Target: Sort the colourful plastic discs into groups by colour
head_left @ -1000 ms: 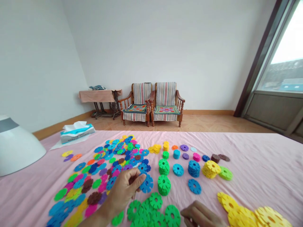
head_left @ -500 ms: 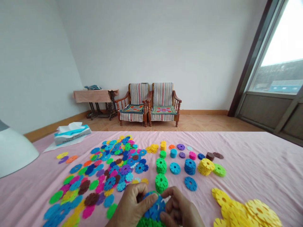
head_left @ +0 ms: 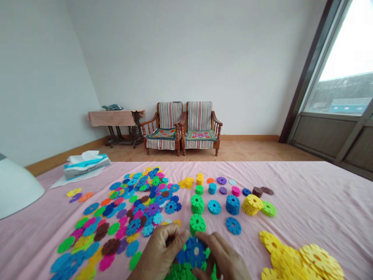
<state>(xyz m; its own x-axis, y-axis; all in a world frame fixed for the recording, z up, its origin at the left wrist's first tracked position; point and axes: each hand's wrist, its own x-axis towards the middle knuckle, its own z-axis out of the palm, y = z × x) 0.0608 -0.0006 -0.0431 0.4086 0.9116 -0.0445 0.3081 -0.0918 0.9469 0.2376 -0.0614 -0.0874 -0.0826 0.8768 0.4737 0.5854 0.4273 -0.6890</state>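
Both hands are at the near edge of the view, around a cluster of plastic notched discs. A blue notched disc [head_left: 196,253] faces me at the top of it, with interlocked green discs [head_left: 182,271] below. My left hand [head_left: 161,251] grips the blue part from the left, thumb at its upper edge. From the right, my right hand [head_left: 225,254] holds the same cluster with curled fingers. The lower part of the cluster is cut off by the frame. Just beyond the fingers stands a stack of green discs [head_left: 197,224].
Mixed loose discs [head_left: 110,246] spread over the left of the pink cloth [head_left: 314,202]. Sorted stacks, including blue [head_left: 232,205] and yellow [head_left: 252,204], stand beyond my hands. Yellow discs [head_left: 291,262] are heaped at right. A tissue pack [head_left: 86,167] and white lamp-like object [head_left: 17,190] are left.
My left thumb has slid off the blue disc's face to its upper edge. The blue disc is turned more towards me, and more green shows below and beside it. The view shifted slightly.
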